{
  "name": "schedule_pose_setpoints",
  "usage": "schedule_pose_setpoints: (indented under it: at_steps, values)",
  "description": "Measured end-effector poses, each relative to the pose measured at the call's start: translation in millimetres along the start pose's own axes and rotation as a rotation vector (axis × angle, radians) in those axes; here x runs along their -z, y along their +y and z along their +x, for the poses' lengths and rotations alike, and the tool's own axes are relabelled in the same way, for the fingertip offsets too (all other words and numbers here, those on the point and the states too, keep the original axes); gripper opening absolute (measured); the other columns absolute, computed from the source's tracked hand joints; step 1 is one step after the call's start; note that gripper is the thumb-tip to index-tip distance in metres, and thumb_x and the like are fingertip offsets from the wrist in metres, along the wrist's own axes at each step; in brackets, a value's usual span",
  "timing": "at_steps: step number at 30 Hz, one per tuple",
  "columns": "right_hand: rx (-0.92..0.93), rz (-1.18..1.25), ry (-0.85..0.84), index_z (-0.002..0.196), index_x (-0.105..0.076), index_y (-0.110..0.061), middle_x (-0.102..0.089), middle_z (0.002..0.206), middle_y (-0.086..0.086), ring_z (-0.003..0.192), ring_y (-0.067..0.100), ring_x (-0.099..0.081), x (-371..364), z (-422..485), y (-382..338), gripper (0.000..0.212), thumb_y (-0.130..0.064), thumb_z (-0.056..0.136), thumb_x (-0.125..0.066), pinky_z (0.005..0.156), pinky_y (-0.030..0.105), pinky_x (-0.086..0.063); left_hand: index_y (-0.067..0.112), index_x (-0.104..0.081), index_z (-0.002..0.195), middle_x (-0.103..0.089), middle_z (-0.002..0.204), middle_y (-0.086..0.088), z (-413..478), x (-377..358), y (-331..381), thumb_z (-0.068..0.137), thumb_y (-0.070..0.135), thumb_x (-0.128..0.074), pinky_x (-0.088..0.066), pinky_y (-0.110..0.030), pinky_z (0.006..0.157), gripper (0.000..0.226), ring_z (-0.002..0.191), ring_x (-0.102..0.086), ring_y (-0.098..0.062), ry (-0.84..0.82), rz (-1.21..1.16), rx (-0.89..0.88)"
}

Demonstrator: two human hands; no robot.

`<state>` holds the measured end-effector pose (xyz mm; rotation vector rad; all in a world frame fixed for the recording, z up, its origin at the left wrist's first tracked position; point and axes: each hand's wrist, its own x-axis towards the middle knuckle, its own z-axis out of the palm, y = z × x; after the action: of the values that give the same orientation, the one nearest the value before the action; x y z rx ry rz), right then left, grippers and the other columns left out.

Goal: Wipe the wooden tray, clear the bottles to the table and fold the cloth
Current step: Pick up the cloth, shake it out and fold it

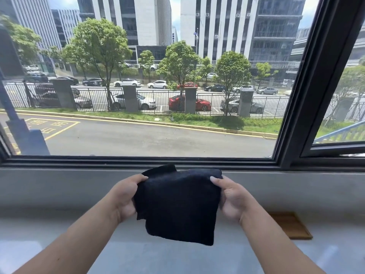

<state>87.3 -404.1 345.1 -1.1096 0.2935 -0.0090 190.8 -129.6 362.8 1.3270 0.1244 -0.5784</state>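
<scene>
A dark, nearly black cloth point(177, 204) hangs folded in the air in front of the window, held between both hands above the pale surface. My left hand point(124, 196) pinches its upper left edge and my right hand point(231, 196) pinches its upper right edge. A loose corner of the cloth sticks up at the top left. The wooden tray point(290, 226) lies flat on the pale surface to the right, partly hidden behind my right forearm. No bottles are in view.
A pale glossy sill or table top point(59, 230) runs across the bottom. Behind it rises a grey ledge point(59, 186) under a black window frame point(138, 161). Outside are a road, a fence and parked cars.
</scene>
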Motion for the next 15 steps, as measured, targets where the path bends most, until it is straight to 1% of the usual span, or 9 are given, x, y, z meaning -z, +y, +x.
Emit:
schedule_pose_setpoints:
  at_steps: [2,3,4,5,7,9,11,13,15]
  values:
    - [-0.091,0.013,0.047,0.129,-0.069,-0.002,-0.075,0.124,0.02,0.112,0.035,-0.072,-2.1,1.0,5.9,0.033,-0.021,0.105,-0.055,0.09,0.044,-0.057,0.003,-0.077,0.102,-0.078,0.095,-0.019,0.0,-4.6,-8.1,0.102,0.02,-0.056,-0.06,-0.042,0.069,0.027,0.078,-0.075,-0.033,0.025,-0.009,0.006]
    - [-0.139,-0.003,0.046,0.127,-0.068,0.002,-0.075,0.122,0.021,0.116,0.038,-0.071,-5.3,-1.1,13.3,0.033,-0.021,0.105,-0.056,0.095,0.046,-0.056,0.002,-0.077,0.104,-0.078,0.095,-0.019,0.0,-7.2,-13.7,0.103,0.02,-0.057,-0.06,-0.042,0.07,0.027,0.079,-0.075,-0.033,0.032,-0.006,0.008]
    - [-0.158,-0.021,0.055,0.13,-0.063,0.003,-0.073,0.122,0.021,0.119,0.042,-0.068,-4.9,-0.6,21.9,0.032,-0.015,0.104,-0.057,0.1,0.05,-0.054,0.002,-0.077,0.105,-0.078,0.095,-0.02,-0.5,-9.6,-18.6,0.103,0.019,-0.057,-0.061,-0.043,0.069,0.027,0.08,-0.075,-0.034,0.028,0.004,0.015]
    - [-0.15,-0.027,0.082,0.137,-0.055,-0.004,-0.071,0.12,0.02,0.12,0.043,-0.066,-4.6,-1.3,27.8,0.035,-0.006,0.102,-0.057,0.101,0.051,-0.054,0.001,-0.078,0.105,-0.078,0.096,-0.021,-1.0,-10.6,-22.0,0.104,0.018,-0.057,-0.062,-0.043,0.066,0.027,0.08,-0.076,-0.035,0.017,0.011,0.023]
    - [-0.116,-0.028,0.133,0.161,-0.031,-0.017,-0.064,0.118,0.015,0.113,0.038,-0.068,3.7,-1.6,26.3,0.072,0.007,0.097,-0.055,0.089,0.047,-0.057,-0.001,-0.078,0.103,-0.079,0.098,-0.022,-0.9,-6.3,-23.2,0.104,0.014,-0.055,-0.063,-0.041,0.062,0.027,0.078,-0.078,-0.035,0.003,0.017,0.031]
    - [-0.073,-0.071,0.1,0.164,-0.022,-0.025,-0.063,0.121,0.014,0.107,0.032,-0.071,11.9,-2.5,14.0,0.084,0.012,0.095,-0.053,0.079,0.041,-0.058,-0.002,-0.076,0.104,-0.078,0.095,-0.022,0.9,2.9,-18.9,0.103,0.009,-0.053,-0.063,-0.039,0.06,0.025,0.075,-0.077,-0.032,-0.011,0.013,0.015]
    - [-0.026,-0.198,0.093,0.164,-0.023,-0.028,-0.071,0.114,0.016,0.099,0.028,-0.073,15.6,-2.8,2.0,0.086,0.014,0.094,-0.051,0.081,0.036,-0.055,-0.002,-0.074,0.105,-0.077,0.096,-0.023,2.7,11.4,-12.0,0.101,0.005,-0.052,-0.064,-0.039,0.062,0.023,0.076,-0.077,-0.032,-0.05,-0.014,0.013]
    - [0.023,-0.384,0.105,0.163,-0.025,-0.024,-0.075,0.107,0.025,0.092,0.029,-0.07,12.2,-3.4,-5.6,0.084,0.016,0.093,-0.049,0.085,0.038,-0.05,-0.002,-0.074,0.106,-0.077,0.101,-0.023,4.0,12.7,-8.1,0.099,0.003,-0.053,-0.064,-0.038,0.066,0.022,0.08,-0.077,-0.032,-0.111,-0.005,0.02]
    - [0.062,-0.519,0.134,0.16,-0.032,-0.02,-0.075,0.107,0.028,0.087,0.03,-0.072,6.6,-1.9,-9.5,0.077,0.016,0.094,-0.049,0.084,0.038,-0.054,0.001,-0.074,0.109,-0.079,0.1,-0.017,6.1,8.8,-10.4,0.1,0.005,-0.057,-0.062,-0.035,0.065,0.02,0.078,-0.077,-0.026,-0.13,0.118,0.021]
